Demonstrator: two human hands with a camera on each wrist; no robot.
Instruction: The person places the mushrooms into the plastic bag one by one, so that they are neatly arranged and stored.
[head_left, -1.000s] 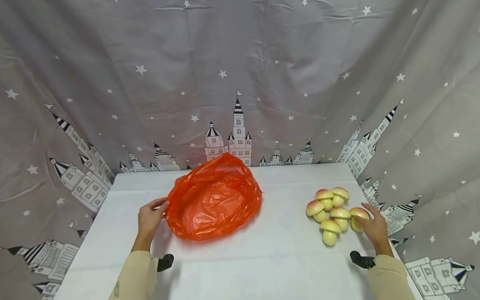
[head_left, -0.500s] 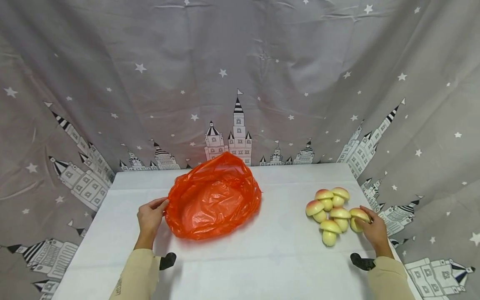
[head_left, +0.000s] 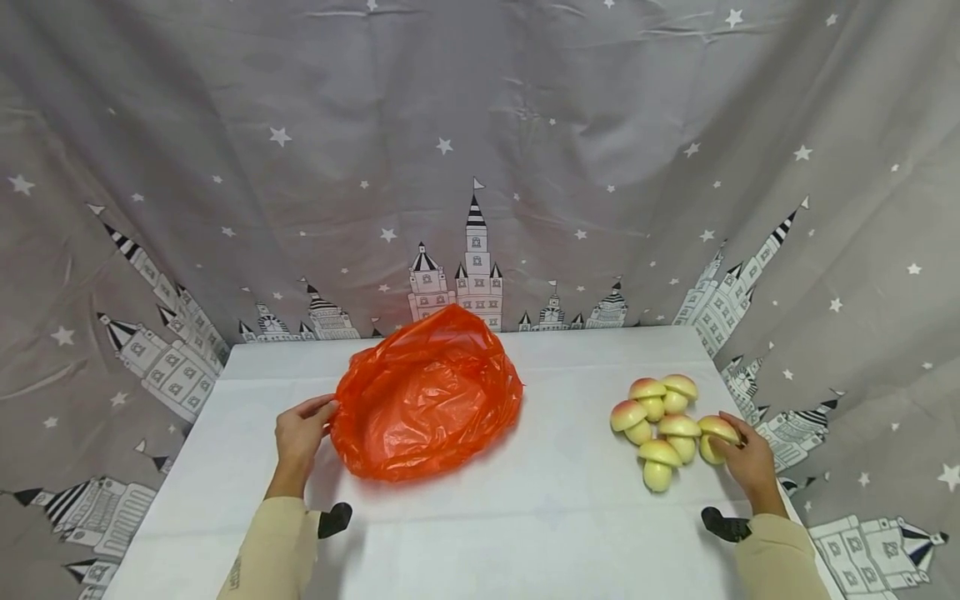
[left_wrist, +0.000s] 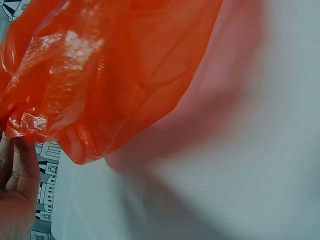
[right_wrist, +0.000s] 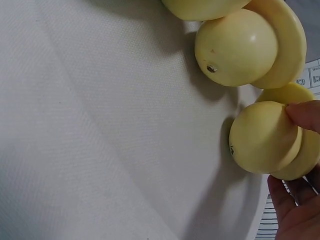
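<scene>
An orange-red plastic bag [head_left: 431,408] stands with its mouth spread wide on the left half of the table. My left hand [head_left: 302,433] pinches its left rim; in the left wrist view the fingers [left_wrist: 22,170] meet the bag's crumpled edge. On the right lies a cluster of yellow model mushrooms [head_left: 678,429] with reddish tints on some caps. My right hand [head_left: 752,462] grips the rightmost mushroom [head_left: 716,433]. In the right wrist view the thumb [right_wrist: 305,115] presses its rounded stem and the other fingers lie on the far side of the cap.
A white cloth covers the table [head_left: 555,517]. Behind and at both sides hangs a grey curtain [head_left: 480,108] printed with castles and stars. Black wrist mounts [head_left: 723,523] stick out from both sleeves.
My right fingers have closed in on the rightmost mushroom, which still lies beside the others. The left hand and the bag have barely moved.
</scene>
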